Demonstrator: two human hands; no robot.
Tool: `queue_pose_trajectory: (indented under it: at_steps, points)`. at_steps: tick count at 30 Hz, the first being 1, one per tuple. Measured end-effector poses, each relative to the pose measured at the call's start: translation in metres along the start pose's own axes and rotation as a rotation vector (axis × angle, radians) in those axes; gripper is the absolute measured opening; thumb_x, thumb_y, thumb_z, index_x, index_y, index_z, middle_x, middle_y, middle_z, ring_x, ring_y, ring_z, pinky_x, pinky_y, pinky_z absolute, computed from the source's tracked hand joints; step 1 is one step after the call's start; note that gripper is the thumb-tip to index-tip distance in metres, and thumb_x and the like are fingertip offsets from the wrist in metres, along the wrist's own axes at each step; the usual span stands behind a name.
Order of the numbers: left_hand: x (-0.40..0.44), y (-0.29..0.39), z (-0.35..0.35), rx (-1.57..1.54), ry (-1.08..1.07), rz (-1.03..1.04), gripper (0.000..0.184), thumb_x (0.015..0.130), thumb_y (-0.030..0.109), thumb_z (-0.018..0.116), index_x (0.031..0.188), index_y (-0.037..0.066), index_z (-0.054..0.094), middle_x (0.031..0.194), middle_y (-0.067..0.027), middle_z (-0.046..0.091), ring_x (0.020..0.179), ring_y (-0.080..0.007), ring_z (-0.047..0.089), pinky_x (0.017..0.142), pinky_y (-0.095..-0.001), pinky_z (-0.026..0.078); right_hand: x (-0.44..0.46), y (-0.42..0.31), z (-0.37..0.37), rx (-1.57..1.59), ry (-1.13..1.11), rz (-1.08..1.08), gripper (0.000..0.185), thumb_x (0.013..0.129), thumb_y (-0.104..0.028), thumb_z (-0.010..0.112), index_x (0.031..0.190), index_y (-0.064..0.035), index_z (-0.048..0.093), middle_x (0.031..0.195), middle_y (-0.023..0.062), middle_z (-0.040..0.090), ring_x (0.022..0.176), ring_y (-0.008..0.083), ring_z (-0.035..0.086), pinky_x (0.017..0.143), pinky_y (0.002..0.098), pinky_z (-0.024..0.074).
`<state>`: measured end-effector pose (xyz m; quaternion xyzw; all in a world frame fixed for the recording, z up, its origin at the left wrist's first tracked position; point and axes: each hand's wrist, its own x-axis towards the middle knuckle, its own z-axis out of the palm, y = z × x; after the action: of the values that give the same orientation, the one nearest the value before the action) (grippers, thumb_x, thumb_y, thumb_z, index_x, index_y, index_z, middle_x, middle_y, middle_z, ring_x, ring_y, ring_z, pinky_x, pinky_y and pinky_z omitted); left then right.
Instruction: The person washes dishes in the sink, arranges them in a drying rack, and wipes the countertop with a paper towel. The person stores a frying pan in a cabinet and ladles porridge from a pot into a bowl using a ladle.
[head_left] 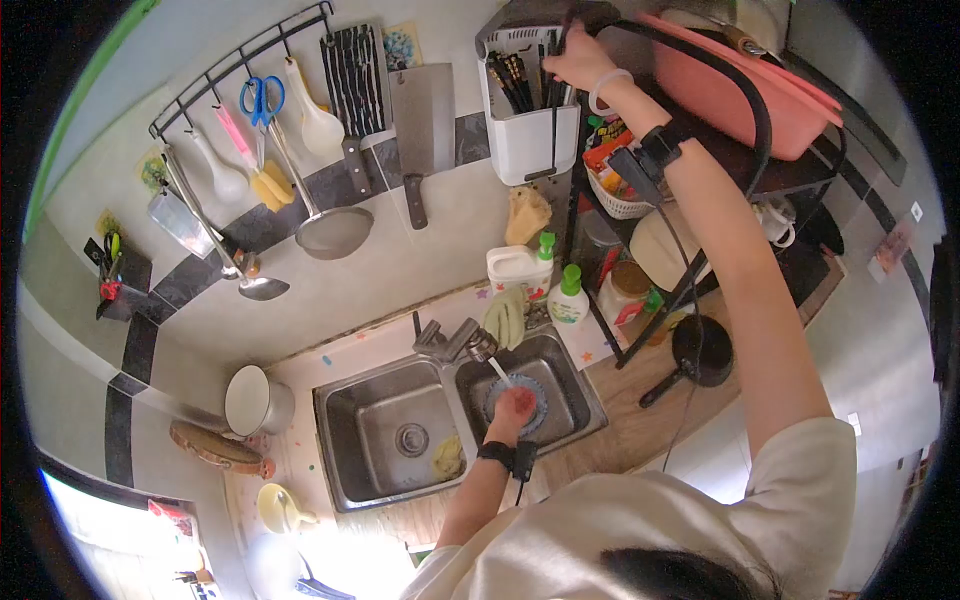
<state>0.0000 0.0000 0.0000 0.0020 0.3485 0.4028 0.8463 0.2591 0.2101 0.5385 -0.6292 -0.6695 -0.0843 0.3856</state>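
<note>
My left hand (515, 405) is down in the right sink basin, over a round bluish dish (543, 396). Water runs from the faucet (468, 342) onto the hand and dish; the fingers are too blurred to make out. High on the wall, my right hand (582, 62) reaches to a white chopstick holder (535, 140). Its fingers are closed around dark chopsticks (555, 110) at the holder's right side. More dark chopsticks (510, 82) stand in the holder's left part.
A yellowish cloth (448, 456) lies in the left basin (385, 425). Green-capped bottles (569, 300) and pale green gloves (506, 318) are behind the sink. A black rack (765, 110) holds a pink basin (745, 95). Below it lies a small black pan (702, 350). Utensils and a cleaver (422, 115) hang left.
</note>
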Motion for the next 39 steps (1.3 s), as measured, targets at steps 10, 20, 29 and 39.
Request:
queue_pose_trajectory:
  at_steps: [10, 20, 29, 39]
  points:
    - [-0.022, 0.007, 0.002, 0.009, -0.043, 0.047, 0.012, 0.081, 0.012, 0.050, 0.076, 0.002, 0.050, 0.084, -0.0134, 0.056, 0.084, -0.0284, 0.055, 0.081, -0.0400, 0.047, 0.004, -0.019, -0.014, 0.113, 0.154, 0.079, 0.056, 0.066, -0.019, 0.067, 0.107, 0.0107, 0.043, 0.079, 0.0201, 0.061, 0.064, 0.0218, 0.065, 0.061, 0.0325, 0.0511]
    - [0.025, -0.001, -0.025, -0.029, 0.116, -0.037, 0.008, 0.079, 0.009, 0.047, 0.076, 0.002, 0.049, 0.075, -0.0132, 0.056, 0.074, -0.0279, 0.058, 0.068, -0.0395, 0.051, 0.002, -0.012, -0.011, 0.638, 0.426, 0.168, 0.041, 0.067, -0.015, 0.067, 0.101, 0.0030, 0.054, 0.091, 0.0158, 0.061, 0.080, 0.0212, 0.062, 0.062, 0.0323, 0.0512]
    - [0.021, -0.006, -0.022, 0.002, 0.010, 0.035, 0.014, 0.081, 0.012, 0.050, 0.070, 0.003, 0.050, 0.077, -0.0130, 0.057, 0.078, -0.0295, 0.056, 0.079, -0.0433, 0.048, 0.013, 0.013, 0.014, 0.748, -0.252, 0.161, 0.022, 0.067, -0.009, 0.065, 0.084, -0.0012, 0.053, 0.070, 0.0047, 0.055, 0.059, 0.0130, 0.055, 0.048, 0.0243, 0.0466]
    - [0.018, 0.006, -0.026, -0.105, 0.015, -0.027, 0.013, 0.081, 0.008, 0.045, 0.070, 0.001, 0.050, 0.075, -0.0138, 0.056, 0.075, -0.0296, 0.055, 0.075, -0.0420, 0.049, -0.021, -0.019, -0.033, 0.741, 0.366, -0.188, 0.034, 0.076, -0.005, 0.062, 0.104, 0.0018, 0.044, 0.090, 0.0127, 0.056, 0.077, 0.0195, 0.060, 0.060, 0.0255, 0.0522]
